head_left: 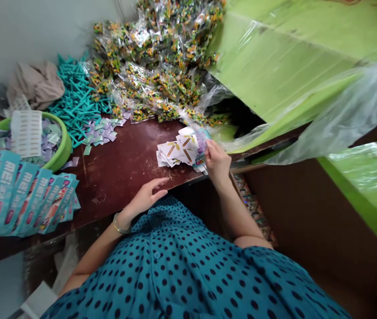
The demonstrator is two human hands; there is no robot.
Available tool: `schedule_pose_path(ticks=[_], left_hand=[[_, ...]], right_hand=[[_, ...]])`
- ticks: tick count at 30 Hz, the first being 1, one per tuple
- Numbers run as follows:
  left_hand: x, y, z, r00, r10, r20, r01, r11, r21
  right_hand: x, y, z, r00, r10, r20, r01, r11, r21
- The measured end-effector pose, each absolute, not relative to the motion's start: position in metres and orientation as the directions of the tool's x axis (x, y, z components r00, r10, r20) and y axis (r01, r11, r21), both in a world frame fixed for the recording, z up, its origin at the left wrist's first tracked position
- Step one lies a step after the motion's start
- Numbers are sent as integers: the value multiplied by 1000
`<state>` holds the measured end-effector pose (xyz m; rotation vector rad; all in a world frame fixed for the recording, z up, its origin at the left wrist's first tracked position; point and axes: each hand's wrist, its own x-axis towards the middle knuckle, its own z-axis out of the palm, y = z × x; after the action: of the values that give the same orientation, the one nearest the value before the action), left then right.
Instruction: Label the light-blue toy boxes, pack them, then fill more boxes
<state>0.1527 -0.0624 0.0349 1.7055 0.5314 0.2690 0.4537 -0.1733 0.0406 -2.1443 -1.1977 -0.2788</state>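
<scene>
My right hand (215, 160) rests at the near edge of a dark brown table (122, 164), its fingers closed on the edge of a small pile of white printed cards (179, 151). My left hand (148, 196) lies at the table's front edge, fingers stretched out and holding nothing. A thin bangle sits on that wrist. I wear a teal dress with dark dots.
Clear packets of small colourful items (161, 66) are heaped at the back. Teal plastic sticks (77, 99), loose lilac tags (103, 130), a green basin (62, 148) and fanned teal cards (25, 195) lie left. Green boards in clear plastic (291, 66) stand right.
</scene>
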Motion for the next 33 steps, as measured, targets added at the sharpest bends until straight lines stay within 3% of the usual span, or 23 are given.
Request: schedule_pose_path(ticks=[3, 5, 7, 9, 12, 15, 17, 19, 22, 26, 29, 31, 33], left_hand=[[163, -52, 41, 689, 723, -48, -81, 144, 986], [164, -44, 47, 430, 900, -70, -267, 201, 942], [158, -38, 52, 192, 973, -130, -347, 191, 918], [146, -35, 52, 139, 974, -177, -357, 216, 909], [129, -38, 43, 214, 938, -272, -321, 331, 888], [119, -40, 30, 166, 926, -338, -293, 374, 880], [114, -34, 25, 119, 962, -247, -239, 269, 933], [106, -24, 26, 66, 997, -48, -100, 55, 994], [87, -11, 33, 43, 975, 217, 146, -221, 964], [57, -16, 36, 221, 955, 198, 330, -264, 906], [41, -31, 25, 220, 971, 89, 349, -164, 923], [35, -40, 17, 153, 988, 17, 297, -62, 953], [34, -44, 12, 80, 996, -30, 219, 12, 976]], right_hand=[[374, -164, 41, 269, 770, 578, 914, -15, -405], [325, -160, 37, -37, 778, 628, 872, 332, -359], [297, -152, 34, -157, 767, 622, 777, 485, -401], [293, -135, 34, -10, 827, 562, 753, 376, -541], [302, -100, 34, 290, 895, 339, 632, 87, -770], [299, -75, 33, 262, 947, 186, 405, 67, -912], [290, -70, 31, 195, 971, 136, 258, 83, -963], [282, -71, 27, 119, 989, 85, 149, 67, -987], [271, -76, 15, 128, 986, 103, 120, 88, -989], [254, -82, -9, 262, 955, 136, 156, 97, -983], [249, -84, -21, 114, 993, 14, 118, 1, -993], [254, -78, -21, -91, 993, -78, 146, -64, -987], [264, -65, -15, -264, 961, -82, 194, -31, -981]])
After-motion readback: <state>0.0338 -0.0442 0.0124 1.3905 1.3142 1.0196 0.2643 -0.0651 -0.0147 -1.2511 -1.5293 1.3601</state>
